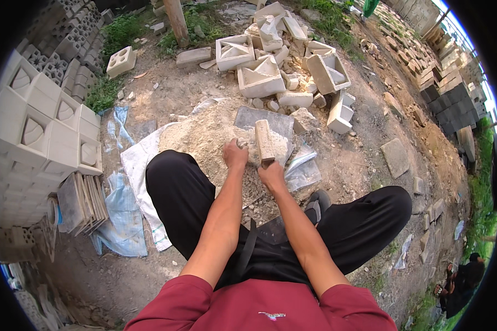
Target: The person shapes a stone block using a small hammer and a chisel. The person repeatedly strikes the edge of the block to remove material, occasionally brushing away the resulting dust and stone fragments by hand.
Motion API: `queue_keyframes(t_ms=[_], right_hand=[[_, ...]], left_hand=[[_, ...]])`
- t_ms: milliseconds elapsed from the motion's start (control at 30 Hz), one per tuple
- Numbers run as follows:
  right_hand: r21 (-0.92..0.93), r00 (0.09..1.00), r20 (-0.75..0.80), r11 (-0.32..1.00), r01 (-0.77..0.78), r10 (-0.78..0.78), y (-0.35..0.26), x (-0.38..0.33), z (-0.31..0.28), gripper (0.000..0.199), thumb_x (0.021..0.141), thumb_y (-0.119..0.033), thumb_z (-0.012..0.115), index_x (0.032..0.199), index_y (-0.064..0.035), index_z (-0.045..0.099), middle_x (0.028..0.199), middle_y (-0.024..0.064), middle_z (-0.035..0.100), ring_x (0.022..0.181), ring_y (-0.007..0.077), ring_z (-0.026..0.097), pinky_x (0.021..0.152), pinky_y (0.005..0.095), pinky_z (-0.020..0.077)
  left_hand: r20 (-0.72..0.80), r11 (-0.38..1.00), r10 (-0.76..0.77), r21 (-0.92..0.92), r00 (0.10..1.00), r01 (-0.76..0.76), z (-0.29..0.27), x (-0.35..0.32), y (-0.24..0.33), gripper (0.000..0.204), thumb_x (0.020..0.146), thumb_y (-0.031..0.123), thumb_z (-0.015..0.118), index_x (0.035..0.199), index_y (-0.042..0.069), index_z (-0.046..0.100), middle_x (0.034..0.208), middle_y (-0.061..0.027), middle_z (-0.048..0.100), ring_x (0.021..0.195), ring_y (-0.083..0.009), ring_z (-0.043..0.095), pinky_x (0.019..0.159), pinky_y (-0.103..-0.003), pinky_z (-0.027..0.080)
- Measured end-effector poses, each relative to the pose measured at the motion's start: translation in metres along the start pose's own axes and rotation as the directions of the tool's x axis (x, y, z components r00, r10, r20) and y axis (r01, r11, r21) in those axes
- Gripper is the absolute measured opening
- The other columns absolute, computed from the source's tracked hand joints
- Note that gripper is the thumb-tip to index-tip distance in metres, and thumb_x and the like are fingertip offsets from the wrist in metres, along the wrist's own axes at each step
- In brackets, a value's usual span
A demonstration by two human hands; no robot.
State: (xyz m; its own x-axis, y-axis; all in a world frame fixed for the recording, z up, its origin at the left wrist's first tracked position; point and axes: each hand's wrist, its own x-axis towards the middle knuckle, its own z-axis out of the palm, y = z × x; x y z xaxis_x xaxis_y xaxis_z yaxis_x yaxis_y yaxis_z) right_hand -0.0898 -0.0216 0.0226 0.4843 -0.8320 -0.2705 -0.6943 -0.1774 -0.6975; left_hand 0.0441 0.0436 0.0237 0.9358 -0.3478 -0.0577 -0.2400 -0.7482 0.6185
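Observation:
My right hand point(271, 175) is closed at the near end of a long, pale, dusty block-shaped tool point(264, 139), possibly a wooden mallet. Its near end looks dark beside my fingers. My left hand point(236, 154) is curled at the edge of a heap of pale sandy powder point(196, 134); whatever its fingers hold, if anything, is hidden. Behind the tool a flat grey slab point(276, 122) lies partly covered by powder. A white sack sheet point(137, 160) spreads out under the heap's left side, and crumpled clear plastic point(303, 170) lies right of my right hand.
Broken cream moulded blocks point(260, 77) are piled beyond the slab. Stacked patterned blocks point(52, 118) rise at the left, with thin boards point(83, 204) leaning below them and blue plastic point(123, 218) alongside. A wooden post point(176, 23) stands far back. Another person point(463, 281) is at the lower right.

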Motion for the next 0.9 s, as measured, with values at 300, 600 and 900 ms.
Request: queue_keyframes(t_ms=[300, 600, 900], right_hand=[[0.049, 0.998, 0.067, 0.999, -0.008, 0.004, -0.025, -0.002, -0.021, 0.050, 0.070, -0.035, 0.069, 0.086, 0.0115, 0.065, 0.085, 0.0251, 0.068, 0.083, 0.0373, 0.068, 0.072, 0.0400, 0.0534], [-0.019, 0.893, 0.443, 0.997, -0.072, 0.073, -0.035, 0.005, -0.040, 0.050, 0.069, -0.032, 0.070, 0.092, 0.0115, 0.064, 0.092, 0.0307, 0.066, 0.093, 0.0429, 0.065, 0.081, 0.0435, 0.0523], [-0.050, 0.997, -0.043, 0.997, -0.066, 0.064, 0.006, 0.014, -0.043, 0.046, 0.070, -0.027, 0.067, 0.091, 0.0137, 0.062, 0.096, 0.0337, 0.064, 0.096, 0.0439, 0.063, 0.085, 0.0443, 0.0517]], left_hand=[[-0.023, 0.978, -0.152, -0.146, 0.988, 0.147, -0.007, -0.001, -0.002, 0.055, 0.069, 0.028, 0.078, 0.117, 0.006, 0.064, 0.114, -0.0186, 0.060, 0.111, -0.0354, 0.056, 0.096, -0.042, 0.045], [-0.155, 0.977, -0.135, -0.185, 0.979, 0.105, -0.006, 0.011, -0.012, 0.055, 0.067, 0.025, 0.081, 0.115, 0.004, 0.065, 0.110, -0.0198, 0.064, 0.107, -0.0345, 0.060, 0.091, -0.041, 0.048], [-0.145, 0.979, -0.119, -0.181, 0.982, 0.092, -0.015, 0.007, -0.018, 0.050, 0.069, 0.022, 0.080, 0.113, 0.004, 0.065, 0.113, -0.0183, 0.062, 0.105, -0.0332, 0.059, 0.093, -0.040, 0.046]])
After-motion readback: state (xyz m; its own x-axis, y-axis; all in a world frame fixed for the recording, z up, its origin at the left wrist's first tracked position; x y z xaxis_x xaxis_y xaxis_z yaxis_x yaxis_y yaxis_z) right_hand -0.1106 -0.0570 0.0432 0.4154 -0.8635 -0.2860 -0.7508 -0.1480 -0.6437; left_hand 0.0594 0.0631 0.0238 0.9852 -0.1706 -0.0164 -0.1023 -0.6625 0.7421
